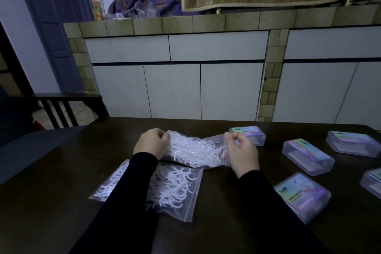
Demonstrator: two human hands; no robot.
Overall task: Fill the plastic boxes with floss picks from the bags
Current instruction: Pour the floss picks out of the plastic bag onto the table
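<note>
A clear zip bag [195, 151] full of white floss picks is held just above the dark table between both hands. My left hand [151, 143] grips its left end. My right hand [241, 149] pinches its right end with curled fingers. A second bag of floss picks [175, 189] lies flat on the table under my left forearm, and a third bag [109, 186] shows to its left. Several closed clear plastic boxes with coloured labels lie at the right: one behind my right hand [250, 134], one at mid right [307, 155] and one nearer [303, 196].
More boxes sit at the far right [352, 143] and at the right edge [372, 180]. The dark wooden table [61, 212] fills the foreground. A dark chair [68, 109] stands at the left. White cabinets under a tiled counter [185, 24] lie behind the table.
</note>
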